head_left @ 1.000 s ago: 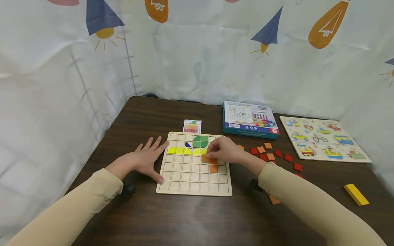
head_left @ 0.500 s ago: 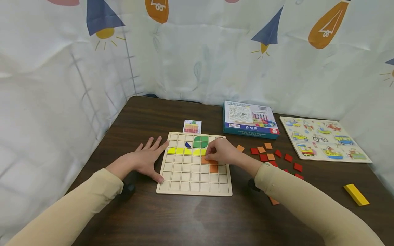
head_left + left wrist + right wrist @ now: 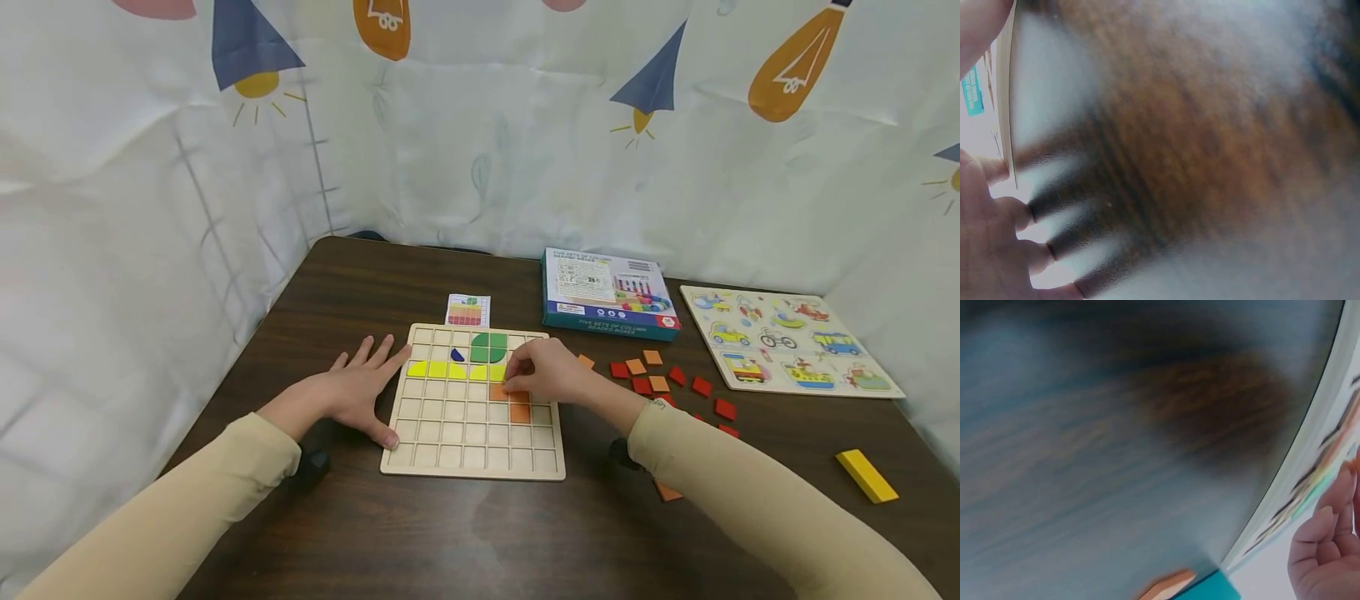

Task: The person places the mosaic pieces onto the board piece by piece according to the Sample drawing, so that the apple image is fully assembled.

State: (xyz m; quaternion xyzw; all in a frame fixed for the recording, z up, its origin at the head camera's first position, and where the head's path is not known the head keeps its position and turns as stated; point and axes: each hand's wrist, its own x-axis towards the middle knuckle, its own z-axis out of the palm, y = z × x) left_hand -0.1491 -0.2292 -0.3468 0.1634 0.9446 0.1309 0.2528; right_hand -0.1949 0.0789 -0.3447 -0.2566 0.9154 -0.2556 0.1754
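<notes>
The right hand (image 3: 546, 372) pinches an orange tile (image 3: 498, 391) at the grid board (image 3: 472, 461), in the row just below the yellow tiles (image 3: 450, 369). It seems to sit in its cell already, though the fingers (image 3: 514, 383) hide part of it. Best to press it flat, square to the cell walls, beside the 2 orange tiles (image 3: 520, 406) to its right. The left hand (image 3: 358, 392), fingers spread, rests on the counter (image 3: 465, 533) touching the board's left edge; keeping it there steadies the board.

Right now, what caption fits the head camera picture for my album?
Right hand presses a square orange wooden tile into the pale wooden grid board; left hand steadies its edge.
</notes>
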